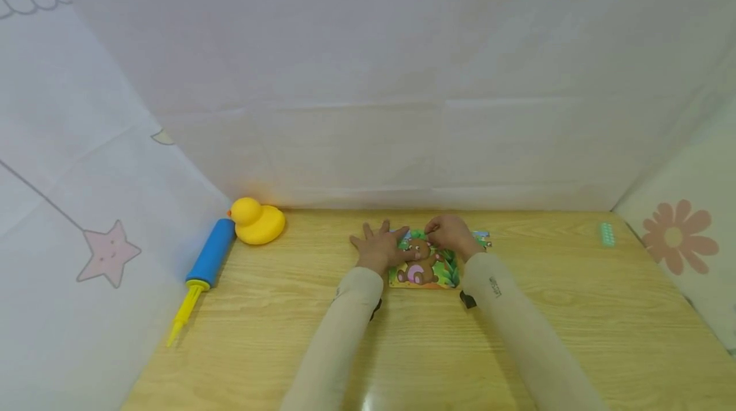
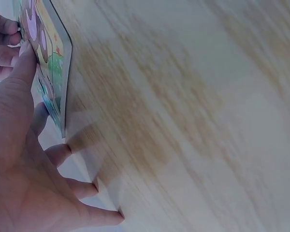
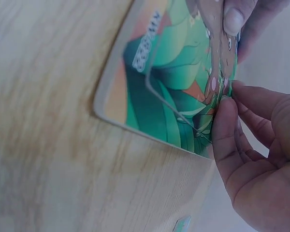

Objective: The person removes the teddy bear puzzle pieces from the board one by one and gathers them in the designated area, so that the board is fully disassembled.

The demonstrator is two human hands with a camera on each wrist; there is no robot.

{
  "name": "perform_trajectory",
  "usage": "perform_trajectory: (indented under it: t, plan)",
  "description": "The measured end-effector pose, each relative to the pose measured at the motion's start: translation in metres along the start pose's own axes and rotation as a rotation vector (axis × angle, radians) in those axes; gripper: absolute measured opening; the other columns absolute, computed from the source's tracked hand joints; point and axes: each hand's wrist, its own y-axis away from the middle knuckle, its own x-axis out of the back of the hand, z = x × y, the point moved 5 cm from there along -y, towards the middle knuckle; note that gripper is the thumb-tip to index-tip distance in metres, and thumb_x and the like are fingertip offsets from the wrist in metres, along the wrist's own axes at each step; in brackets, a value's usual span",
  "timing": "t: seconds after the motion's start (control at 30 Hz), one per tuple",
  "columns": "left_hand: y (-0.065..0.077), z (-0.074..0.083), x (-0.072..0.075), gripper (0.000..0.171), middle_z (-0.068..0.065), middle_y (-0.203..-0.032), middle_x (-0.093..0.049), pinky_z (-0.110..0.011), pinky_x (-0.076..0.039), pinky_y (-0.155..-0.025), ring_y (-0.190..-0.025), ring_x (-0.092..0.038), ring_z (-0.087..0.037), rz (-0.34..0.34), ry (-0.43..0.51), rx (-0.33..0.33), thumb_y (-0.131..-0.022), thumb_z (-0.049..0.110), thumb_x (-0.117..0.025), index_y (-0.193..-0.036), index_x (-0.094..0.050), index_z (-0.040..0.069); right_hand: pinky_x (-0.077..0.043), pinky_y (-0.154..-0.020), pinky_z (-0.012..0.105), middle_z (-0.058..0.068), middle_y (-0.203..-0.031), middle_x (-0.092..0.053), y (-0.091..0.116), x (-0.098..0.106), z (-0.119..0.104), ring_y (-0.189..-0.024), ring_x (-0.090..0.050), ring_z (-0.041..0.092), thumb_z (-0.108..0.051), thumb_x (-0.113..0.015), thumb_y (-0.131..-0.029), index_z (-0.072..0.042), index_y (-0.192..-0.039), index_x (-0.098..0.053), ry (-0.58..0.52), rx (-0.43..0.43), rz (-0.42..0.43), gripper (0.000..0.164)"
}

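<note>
A flat jigsaw puzzle with a brown bear among green leaves lies on the wooden table. My left hand is spread at its left side: the thumb rests on the picture, and the other fingers fan out over the table and the board's edge, as the left wrist view shows. At the upper right part of the picture, my right hand pinches a puzzle piece between thumb and forefinger; the fingers hide most of it. Another loose puzzle piece lies just right of that hand, partly covered by it.
A yellow rubber duck and a blue hand pump with a yellow nozzle lie at the left. Near the back right corner is a small pale green block. White cloth walls enclose the table's back and sides.
</note>
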Motion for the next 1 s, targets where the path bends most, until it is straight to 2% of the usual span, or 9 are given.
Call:
perform_trajectory:
  t: [0.17, 0.47, 0.73, 1.0]
  plan:
    - [-0.001, -0.002, -0.003, 0.078, -0.003, -0.171, -0.022, -0.081, -0.016, -0.113, -0.155, -0.009, -0.051, -0.002, -0.001, 0.001, -0.085, 0.077, -0.058, -0.154, -0.036, 0.049, -0.061, -0.073, 0.031, 0.015, -0.112, -0.072, 0.001, -0.002, 0.002, -0.083, -0.071, 0.019, -0.013, -0.064, -0.098, -0.002, -0.116, -0.071, -0.088, -0.034, -0.001, 0.023]
    - [-0.003, -0.004, -0.005, 0.077, -0.002, -0.171, -0.021, -0.082, -0.016, -0.112, -0.155, -0.009, -0.051, -0.007, -0.004, 0.001, -0.086, 0.078, -0.057, -0.154, -0.035, 0.051, -0.061, -0.075, 0.031, 0.015, -0.110, -0.072, 0.004, -0.003, 0.004, -0.085, -0.069, 0.020, -0.014, -0.062, -0.100, -0.001, -0.119, -0.069, -0.198, -0.029, 0.007, 0.024]
    - [-0.003, -0.005, -0.006, 0.077, -0.001, -0.171, -0.021, -0.081, -0.016, -0.113, -0.155, -0.010, -0.050, 0.005, -0.013, 0.000, -0.086, 0.079, -0.055, -0.154, -0.035, 0.051, -0.061, -0.076, 0.031, 0.015, -0.113, -0.073, 0.007, -0.004, 0.010, -0.086, -0.071, 0.019, -0.017, -0.061, -0.101, -0.005, -0.119, -0.069, -0.224, -0.027, 0.027, 0.024]
    - [-0.005, -0.004, -0.007, 0.076, -0.002, -0.171, -0.021, -0.081, -0.015, -0.113, -0.155, -0.010, -0.051, 0.014, -0.012, -0.012, -0.087, 0.078, -0.055, -0.154, -0.034, 0.050, -0.061, -0.082, 0.035, 0.016, -0.124, -0.070, 0.010, -0.001, 0.012, -0.092, -0.072, 0.020, -0.023, -0.059, -0.103, -0.008, -0.130, -0.067, -0.217, -0.038, 0.031, 0.032]
